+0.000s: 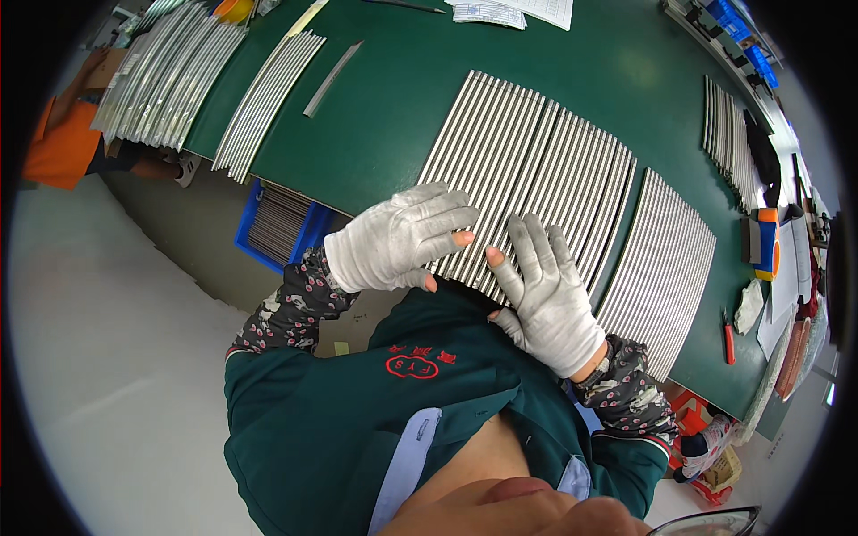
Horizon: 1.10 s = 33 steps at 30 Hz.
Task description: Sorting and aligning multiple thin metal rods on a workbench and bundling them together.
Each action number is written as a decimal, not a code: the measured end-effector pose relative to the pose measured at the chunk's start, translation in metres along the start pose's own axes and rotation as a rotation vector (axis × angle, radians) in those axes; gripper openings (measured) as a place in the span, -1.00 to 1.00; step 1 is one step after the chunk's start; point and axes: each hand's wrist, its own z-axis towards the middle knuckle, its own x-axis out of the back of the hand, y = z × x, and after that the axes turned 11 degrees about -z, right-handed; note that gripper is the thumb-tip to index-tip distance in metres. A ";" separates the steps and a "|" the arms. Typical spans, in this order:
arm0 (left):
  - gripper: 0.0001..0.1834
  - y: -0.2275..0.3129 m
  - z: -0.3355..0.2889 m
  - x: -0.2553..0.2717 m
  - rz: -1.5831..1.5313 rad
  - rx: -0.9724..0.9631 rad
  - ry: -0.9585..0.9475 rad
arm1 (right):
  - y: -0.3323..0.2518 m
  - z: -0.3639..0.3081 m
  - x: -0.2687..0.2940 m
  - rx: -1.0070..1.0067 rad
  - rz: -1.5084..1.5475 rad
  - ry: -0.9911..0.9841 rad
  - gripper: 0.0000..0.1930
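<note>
The gloved left hand [402,237] lies palm down, fingers pointing right over the left edge of the metal rods [572,179]; the right hand [550,299], fingers angled forward, covers their near ends. Both grips are loose, fingers extended. The rods lie along the green table's [384,116] near edge.

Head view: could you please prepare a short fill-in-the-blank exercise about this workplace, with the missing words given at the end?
1. The left hand and the right hand both wear pale ____ over most of their fingers.
2. The metal rods by the hands lie on a tabletop coloured ____.
3. The bin below the table edge is coloured ____.
4. The small tool at the right has ____ handles.

Missing words: gloves; green; blue; red.
</note>
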 end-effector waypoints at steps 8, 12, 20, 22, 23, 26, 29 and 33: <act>-0.20 0.005 0.000 -0.004 0.024 -0.001 0.024 | 0.002 -0.004 0.004 0.013 0.021 -0.026 -0.17; -0.19 0.011 0.017 0.005 0.103 0.030 -0.023 | 0.012 -0.015 0.026 0.036 0.121 -0.027 -0.17; -0.18 0.005 0.059 0.001 0.138 0.159 -0.088 | 0.120 -0.089 0.070 -0.406 -0.068 0.244 -0.32; -0.18 0.003 0.070 -0.003 0.131 0.163 -0.139 | 0.164 -0.128 0.066 -0.616 -0.243 0.340 -0.43; -0.18 0.005 0.080 -0.007 0.112 0.125 -0.136 | 0.185 -0.152 0.071 -0.708 -0.342 0.377 -0.49; -0.20 0.021 0.068 -0.001 0.174 0.216 -0.122 | 0.205 -0.197 0.066 -0.996 -0.602 0.263 -0.72; -0.21 0.023 0.070 0.011 0.138 0.230 -0.158 | 0.218 -0.259 0.043 -1.345 -0.676 0.078 -0.81; -0.28 0.019 0.082 0.024 0.154 0.244 -0.230 | 0.223 -0.361 0.006 -1.444 -0.568 -0.224 -0.54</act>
